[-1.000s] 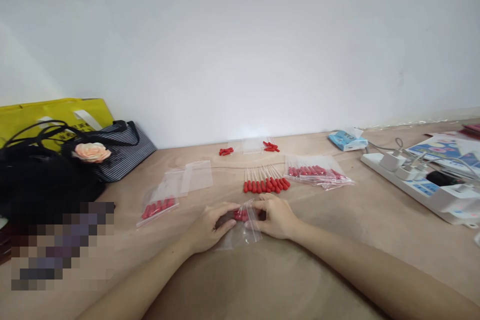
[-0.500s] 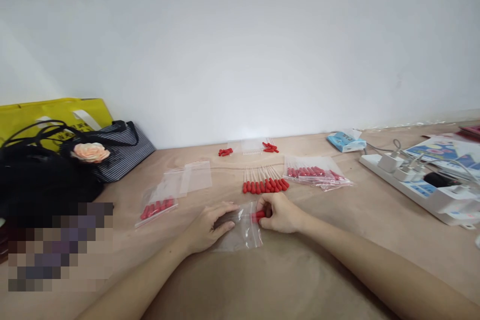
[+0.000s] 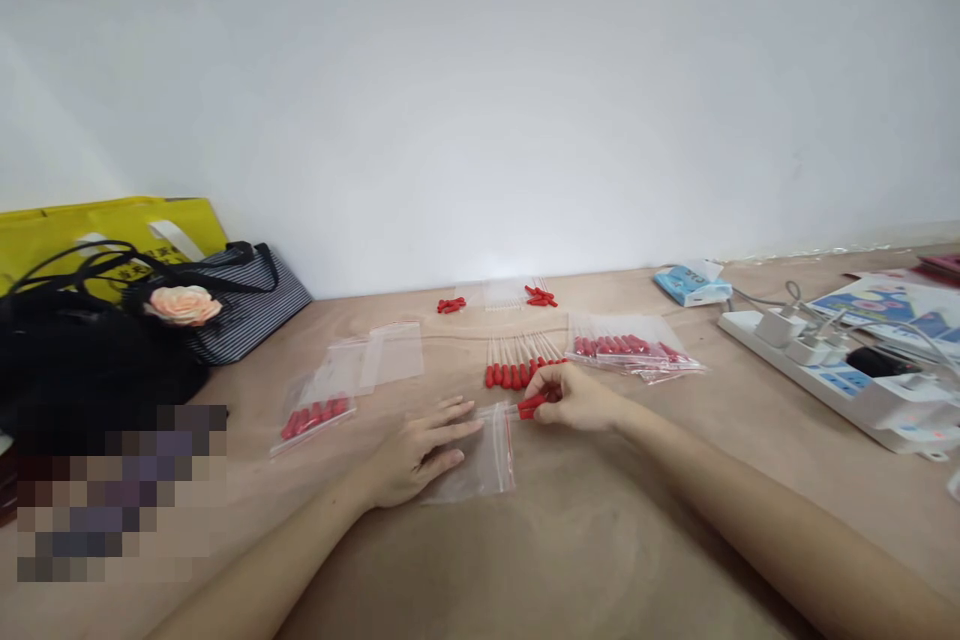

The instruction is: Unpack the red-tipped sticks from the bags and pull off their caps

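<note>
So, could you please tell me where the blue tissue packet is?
In the head view, the packet lies right of centre, near the wall, by the far end of the power strip.

Black Chinese characters, partly covered and not fully legible, stand on the bright yellow, white-handled carrier bag (image 3: 56, 232) at nine o'clock. Lettering on the blue-and-white, soft rectangular tissue packet (image 3: 684, 288) at three o'clock is too small to read surely.

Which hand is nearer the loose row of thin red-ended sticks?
The right hand, at the near right edge of the row. The left hand is farther, to its front left.
</note>
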A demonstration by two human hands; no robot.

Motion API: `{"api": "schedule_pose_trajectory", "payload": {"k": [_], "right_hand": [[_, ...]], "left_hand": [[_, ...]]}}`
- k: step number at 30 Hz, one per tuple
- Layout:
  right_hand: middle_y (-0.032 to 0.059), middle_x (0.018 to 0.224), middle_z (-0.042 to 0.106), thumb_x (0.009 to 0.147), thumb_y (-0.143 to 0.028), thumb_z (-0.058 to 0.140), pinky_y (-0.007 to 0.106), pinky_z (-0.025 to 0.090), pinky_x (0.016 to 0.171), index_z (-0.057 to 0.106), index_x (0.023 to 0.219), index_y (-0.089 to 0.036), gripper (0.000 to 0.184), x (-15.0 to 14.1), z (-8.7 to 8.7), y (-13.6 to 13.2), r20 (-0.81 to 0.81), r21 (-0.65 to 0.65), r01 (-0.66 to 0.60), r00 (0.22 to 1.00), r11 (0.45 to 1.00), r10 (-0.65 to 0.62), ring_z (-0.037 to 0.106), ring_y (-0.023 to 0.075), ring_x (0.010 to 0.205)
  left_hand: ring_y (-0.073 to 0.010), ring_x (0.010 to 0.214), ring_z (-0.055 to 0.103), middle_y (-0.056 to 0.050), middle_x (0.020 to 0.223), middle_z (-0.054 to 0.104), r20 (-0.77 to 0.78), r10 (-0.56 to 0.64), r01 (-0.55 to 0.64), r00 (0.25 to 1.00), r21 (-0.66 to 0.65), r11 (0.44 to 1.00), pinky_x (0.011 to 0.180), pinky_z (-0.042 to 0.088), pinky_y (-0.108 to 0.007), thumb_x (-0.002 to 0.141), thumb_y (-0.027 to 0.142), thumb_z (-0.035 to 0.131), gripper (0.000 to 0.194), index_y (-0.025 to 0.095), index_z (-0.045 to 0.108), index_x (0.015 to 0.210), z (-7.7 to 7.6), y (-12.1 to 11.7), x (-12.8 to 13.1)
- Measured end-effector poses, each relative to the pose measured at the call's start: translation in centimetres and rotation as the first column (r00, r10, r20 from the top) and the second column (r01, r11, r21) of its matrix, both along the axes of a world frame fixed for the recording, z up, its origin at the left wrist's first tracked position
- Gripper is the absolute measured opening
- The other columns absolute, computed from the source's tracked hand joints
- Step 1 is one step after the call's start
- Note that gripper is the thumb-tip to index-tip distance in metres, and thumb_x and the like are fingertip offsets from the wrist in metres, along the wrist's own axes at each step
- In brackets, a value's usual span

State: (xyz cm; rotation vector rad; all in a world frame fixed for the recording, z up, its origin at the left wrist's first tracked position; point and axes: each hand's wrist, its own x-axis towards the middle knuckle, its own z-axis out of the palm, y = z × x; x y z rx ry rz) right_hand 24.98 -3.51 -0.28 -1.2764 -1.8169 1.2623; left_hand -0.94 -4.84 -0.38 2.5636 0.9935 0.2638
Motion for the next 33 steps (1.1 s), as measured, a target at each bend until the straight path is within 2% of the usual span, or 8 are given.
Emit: {"api": "schedule_pose_trajectory", "payload": {"k": [4,10,15,18,22,25,28,33], "right_hand": [[-0.0004,0.061,0.063,0.063,-0.012,0.056,0.016,0.039,0.045,0.058,0.074,-0.013,0.011,1.7,2.0,0.6,-0.098,-0.024,0.043,0.994,0.999,-0.045,0.055,0.0077,0.053],[0.0011,0.061,0.063,0.065,-0.026,0.066,0.022,0.049,0.050,0.058,0.078,-0.014,0.020,4.5,4.5,0.9,-0.204,-0.025,0.162,0.965,0.987,-0.163,0.057,0.0089,0.050],[0.0028,0.076,0.063,0.069,-0.033,0.062,0.026,0.052,0.061,0.056,0.083,-0.015,0.024,4.4,4.0,1.8,-0.342,0.176,0.285,0.915,0.942,-0.213,0.061,0.0113,0.064],[0.0050,0.083,0.063,0.076,-0.029,0.054,0.029,0.051,0.065,0.054,0.090,-0.016,0.019,2.8,2.5,2.6,-0.270,0.418,0.368,0.923,0.831,-0.273,0.061,0.0132,0.068],[0.0087,0.099,0.060,0.082,-0.015,0.042,0.029,0.046,0.077,0.056,0.101,-0.017,0.023,0.3,0.6,3.1,0.222,0.742,0.037,0.929,0.669,-0.297,0.058,0.0165,0.089],[0.0106,0.106,0.056,0.084,-0.010,0.036,0.027,0.045,0.073,0.051,0.110,-0.018,0.031,-1.2,0.4,2.8,0.589,0.675,-0.236,0.744,0.699,-0.317,0.058,0.0173,0.089],[0.0109,0.108,0.054,0.085,-0.010,0.035,0.026,0.044,0.069,0.047,0.115,-0.018,0.034,-2.0,0.7,2.5,0.755,0.574,-0.360,0.580,0.736,-0.306,0.059,0.0177,0.084],[0.0122,0.109,0.054,0.086,-0.011,0.035,0.027,0.042,0.068,0.046,0.116,-0.016,0.033,-2.4,0.7,2.3,0.814,0.535,-0.456,0.505,0.711,-0.288,0.057,0.0191,0.087]], "left_hand": [[-0.0238,0.132,0.015,0.000,0.142,0.022,-0.140,-0.038,0.038,0.989,-0.006,0.999,0.105,0.013,-0.051,0.086,0.042,0.039,0.044,0.036,0.033,0.129,0.7,-0.1,0.2],[-0.0238,0.131,0.016,0.000,0.142,0.021,-0.121,-0.054,0.057,0.991,0.019,0.998,0.105,0.011,-0.050,0.086,0.041,0.041,0.043,0.036,0.033,0.128,0.5,0.0,0.0],[-0.0214,0.131,0.021,-0.002,0.141,0.028,-0.073,-0.039,0.043,0.997,0.058,0.997,0.107,0.013,-0.048,0.088,0.032,0.037,0.038,0.031,0.041,0.126,1.0,-0.6,0.8],[-0.0212,0.130,0.023,-0.002,0.141,0.028,-0.038,-0.085,0.085,0.996,0.007,0.996,0.107,0.015,-0.047,0.087,0.034,0.039,0.045,0.031,0.032,0.131,1.3,-1.5,1.9],[-0.0265,0.131,0.016,0.000,0.143,0.021,-0.072,-0.153,0.151,0.986,-0.030,0.988,0.105,0.008,-0.053,0.084,0.043,0.043,0.049,0.035,0.031,0.130,1.1,-2.0,2.3],[-0.0252,0.128,0.027,-0.003,0.138,0.034,-0.026,0.024,-0.024,0.999,0.001,1.000,0.104,0.020,-0.047,0.086,0.041,0.039,0.043,0.032,0.037,0.128,1.0,-1.2,1.6],[-0.0224,0.106,0.050,-0.006,0.118,0.052,0.043,0.206,-0.206,0.978,0.011,0.978,0.091,0.039,-0.037,0.080,0.041,0.048,0.038,0.026,0.052,0.114,1.1,0.1,0.3],[-0.0161,0.074,0.053,-0.003,0.089,0.058,0.059,0.406,-0.402,0.912,-0.070,0.913,0.065,0.044,-0.027,0.061,0.038,0.066,0.039,0.020,0.057,0.094,0.9,2.1,-1.7]]}}
